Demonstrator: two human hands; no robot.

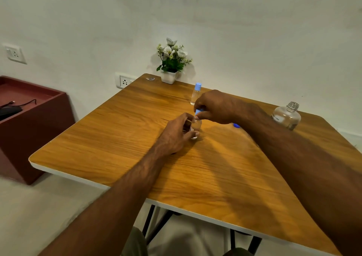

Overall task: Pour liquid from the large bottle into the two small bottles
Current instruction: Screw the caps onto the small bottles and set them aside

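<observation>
A small clear bottle (196, 126) stands near the middle of the wooden table (121, 138). My left hand (177, 133) grips its body. My right hand (214, 107) pinches its light-blue cap (198, 111) right at the bottle's neck. A second small clear bottle (196, 93) with a light-blue cap stands upright behind my hands, untouched. The large clear bottle (287, 116) stands at the right of the table with its threaded neck uncapped. Part of a dark-blue cap (236, 126) peeks out on the table beside my right forearm.
A white pot of artificial flowers (170, 63) stands at the table's far edge against the wall. A dark red cabinet (29, 118) with a black mouse and cable sits left of the table. Wall sockets (125, 81) lie behind the table.
</observation>
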